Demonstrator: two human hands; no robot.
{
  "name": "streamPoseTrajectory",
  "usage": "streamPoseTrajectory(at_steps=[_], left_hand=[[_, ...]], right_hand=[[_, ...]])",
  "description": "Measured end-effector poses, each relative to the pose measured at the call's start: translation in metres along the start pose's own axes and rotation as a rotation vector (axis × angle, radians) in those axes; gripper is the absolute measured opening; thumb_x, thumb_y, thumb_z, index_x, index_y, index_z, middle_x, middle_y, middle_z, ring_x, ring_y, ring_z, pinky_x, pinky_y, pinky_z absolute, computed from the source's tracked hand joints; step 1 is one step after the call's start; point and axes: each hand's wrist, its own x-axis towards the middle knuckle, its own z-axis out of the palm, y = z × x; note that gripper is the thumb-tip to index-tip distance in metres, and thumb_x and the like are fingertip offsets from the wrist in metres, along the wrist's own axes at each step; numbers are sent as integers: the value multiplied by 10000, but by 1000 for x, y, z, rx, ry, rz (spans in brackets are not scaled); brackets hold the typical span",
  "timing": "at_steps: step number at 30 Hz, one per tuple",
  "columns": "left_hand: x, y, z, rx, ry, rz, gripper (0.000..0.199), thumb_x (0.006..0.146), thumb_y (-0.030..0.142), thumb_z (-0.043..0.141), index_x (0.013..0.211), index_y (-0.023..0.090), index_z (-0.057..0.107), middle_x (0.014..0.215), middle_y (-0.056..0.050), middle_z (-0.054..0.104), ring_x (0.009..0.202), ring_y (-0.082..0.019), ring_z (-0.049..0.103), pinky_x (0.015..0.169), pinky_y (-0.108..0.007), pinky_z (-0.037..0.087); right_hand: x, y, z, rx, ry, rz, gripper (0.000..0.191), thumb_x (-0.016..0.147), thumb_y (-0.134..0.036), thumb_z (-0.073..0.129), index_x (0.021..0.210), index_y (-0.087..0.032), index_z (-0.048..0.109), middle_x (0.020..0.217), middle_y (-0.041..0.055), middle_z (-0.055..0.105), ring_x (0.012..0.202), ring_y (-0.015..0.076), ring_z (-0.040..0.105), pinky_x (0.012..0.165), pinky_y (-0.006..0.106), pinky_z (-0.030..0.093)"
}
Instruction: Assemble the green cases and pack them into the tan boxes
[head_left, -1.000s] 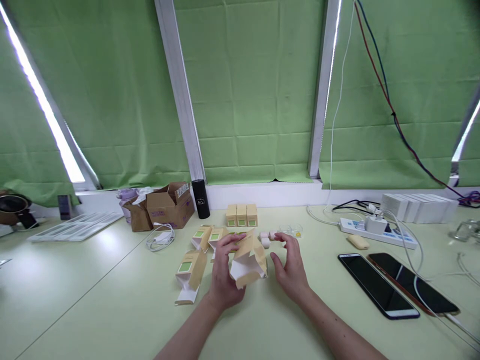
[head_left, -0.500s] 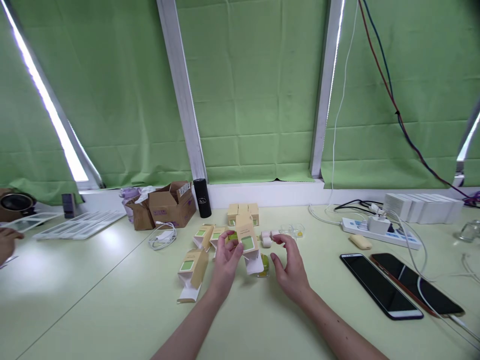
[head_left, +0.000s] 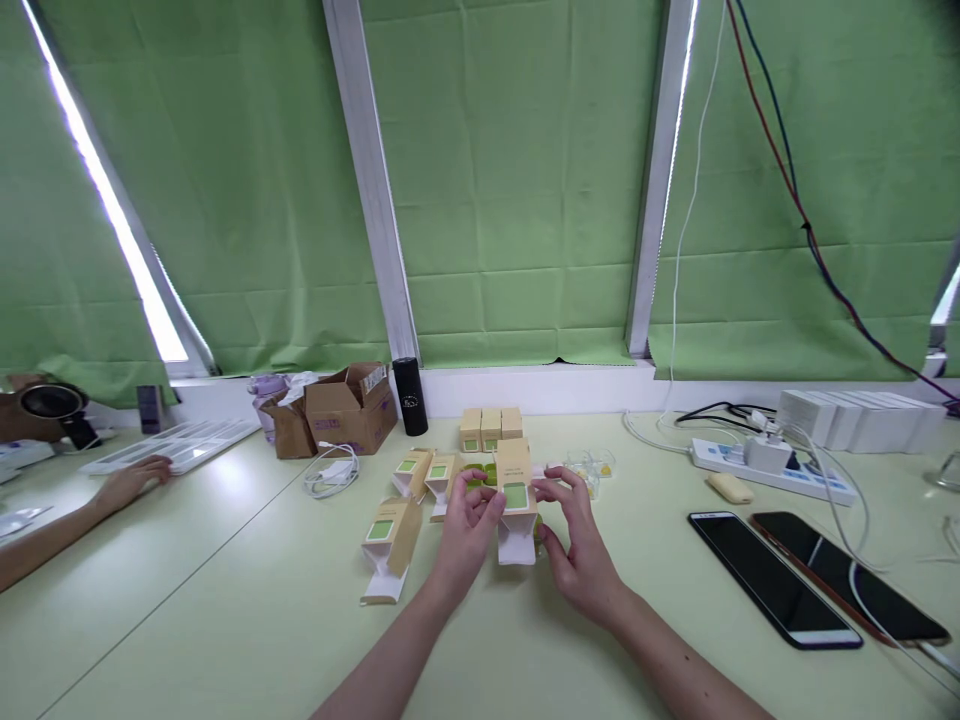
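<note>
Here, tan box [head_left: 516,497] in left hand [head_left: 466,535].

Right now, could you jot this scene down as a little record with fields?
Left hand: holds a carton
Right hand: at the carton's right edge, grip unclear
Left: three more cartons, nearest one's flap open
Behind: row of three boxes
Right: two phones, power strip
Far left: another person's hand at a white tray

The held box [head_left: 514,462] looks like matt card; the bench [head_left: 285,620] is smooth, softly shiny; the phone screens [head_left: 771,577] are glossy, glass-like; the window blinds [head_left: 517,200] (lightly creased) resemble matt cloth.
</note>
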Motion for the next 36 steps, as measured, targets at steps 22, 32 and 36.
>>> streamPoseTrajectory(at_steps=[22,32,36], left_hand=[[-6,-3,-9,304,-79,340,467,951,449,653,1353,256,512,1388,-146,551,1114,-260,650,917,-418,562],[-6,-8,-6,350,-140,383,393,903,282,709,1279,251,598,1500,-154,415,1198,-280,633,977,-459,580],[-4,-9,-5,312,-110,369,365,907,278,708,1256,246,604,1470,-141,429,1149,-250,658,979,-450,584]], right_hand=[[6,3,0,343,59,199,377,961,-206,516,1305,-330,611,1431,91,387,1055,220,698,938,441,623],[6,-2,-2,312,54,183,364,962,-220,542,1300,-314,640,1425,106,408,986,209,721,921,434,634],[4,1,-2,318,24,185,380,971,-221,539,1324,-331,626,1465,106,385,993,201,716,928,435,636]])
